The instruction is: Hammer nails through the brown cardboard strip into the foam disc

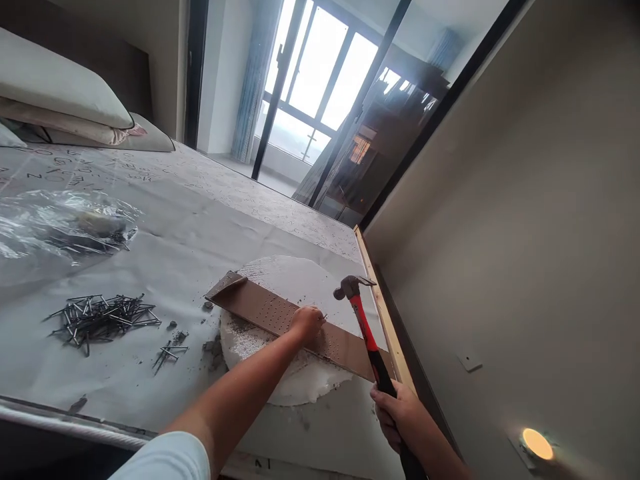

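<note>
Though gritty, sheet point(175, 257) (window point(320, 60) beyond)

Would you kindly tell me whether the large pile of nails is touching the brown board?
Apart: the head view shows a strip of pale sheet between the nail pile and the brown board.

Bed with patterned top point(280, 212), grey sheet point(185, 233) spread over near part. On sheet: clear plastic bag point(55, 223) at left, nail pile point(105, 319) lower left, loose nails point(169, 353) nearby, dark crumbs point(214, 347), white round slab point(285, 272) at centre.
</note>
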A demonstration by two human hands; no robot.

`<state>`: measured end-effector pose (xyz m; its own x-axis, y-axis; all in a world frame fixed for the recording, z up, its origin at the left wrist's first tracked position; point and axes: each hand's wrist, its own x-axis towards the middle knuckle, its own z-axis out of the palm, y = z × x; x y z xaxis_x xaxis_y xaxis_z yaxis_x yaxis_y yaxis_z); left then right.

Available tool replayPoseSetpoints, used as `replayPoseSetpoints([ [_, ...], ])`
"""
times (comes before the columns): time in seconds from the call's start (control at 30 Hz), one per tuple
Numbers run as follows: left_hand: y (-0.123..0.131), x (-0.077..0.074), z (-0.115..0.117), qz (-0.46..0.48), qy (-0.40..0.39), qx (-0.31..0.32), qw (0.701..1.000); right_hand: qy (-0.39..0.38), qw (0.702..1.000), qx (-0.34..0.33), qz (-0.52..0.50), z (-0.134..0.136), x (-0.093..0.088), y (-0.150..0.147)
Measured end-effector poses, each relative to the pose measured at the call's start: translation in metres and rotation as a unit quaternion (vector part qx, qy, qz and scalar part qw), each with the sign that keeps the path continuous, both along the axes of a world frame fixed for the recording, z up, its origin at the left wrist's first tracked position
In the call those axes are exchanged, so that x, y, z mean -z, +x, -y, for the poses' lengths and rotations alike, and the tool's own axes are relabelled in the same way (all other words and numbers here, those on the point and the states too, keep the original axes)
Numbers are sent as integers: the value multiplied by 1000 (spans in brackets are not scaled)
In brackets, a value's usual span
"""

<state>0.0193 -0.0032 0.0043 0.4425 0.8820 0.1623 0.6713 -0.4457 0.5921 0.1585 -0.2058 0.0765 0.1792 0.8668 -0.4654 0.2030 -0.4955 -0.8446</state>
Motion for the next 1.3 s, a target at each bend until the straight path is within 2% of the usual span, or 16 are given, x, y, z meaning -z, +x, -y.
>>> replayPoseSetpoints([
  [0.1, 0, -1, -1, 1, -7, -4, 1000, -25, 1000, -4, 12, -1, 4, -3],
  [0.2, 0, 0, -4, -13, 8, -3, 1000, -65, 997, -19, 31, -4, -1, -7],
  [0.33, 1, 0, -9, -23, 28, 9, 999, 9, 1000, -1, 11, -5, -17, -9],
  [0.4, 1, -2, -10, -4, 23, 6, 1000, 6, 1000, 11, 4, -4, -19, -10],
  [0.53, -6, -7, -13, 122, -58, 2, 991, -53, 998, -15, -9, -3, -12, -10],
  [0.6, -12, -10, -18, 215, -123, 15, 969, -46, 999, -25, -13, -3, -12, -9],
  [0.7, -20, -19, -27, 338, -193, 8, 921, 10, 1000, -15, -19, -2, -19, -9],
  [0.77, -25, -30, -29, 393, -196, -17, 898, 16, 1000, -4, -23, -1, -23, -13],
  [0.87, -39, -54, -17, 434, -147, -15, 889, -56, 998, 6, -22, -2, -18, -22],
  [0.93, -59, -69, 3, 433, -114, 4, 894, -62, 997, 11, -38, 0, -10, -26],
  [1.03, -109, -75, 42, 391, -72, 14, 918, 24, 996, 21, -77, 14, 3, -30],
  [1.1, -152, -65, 67, 336, -46, -7, 941, 64, 992, 33, -102, 32, 11, -33],
  [1.17, -199, -47, 85, 253, -21, -64, 965, 70, 989, 40, -128, 54, 20, -38],
  [1.3, -280, -10, 95, 65, 3, -163, 984, 43, 987, 1, -156, 102, 35, -47],
])
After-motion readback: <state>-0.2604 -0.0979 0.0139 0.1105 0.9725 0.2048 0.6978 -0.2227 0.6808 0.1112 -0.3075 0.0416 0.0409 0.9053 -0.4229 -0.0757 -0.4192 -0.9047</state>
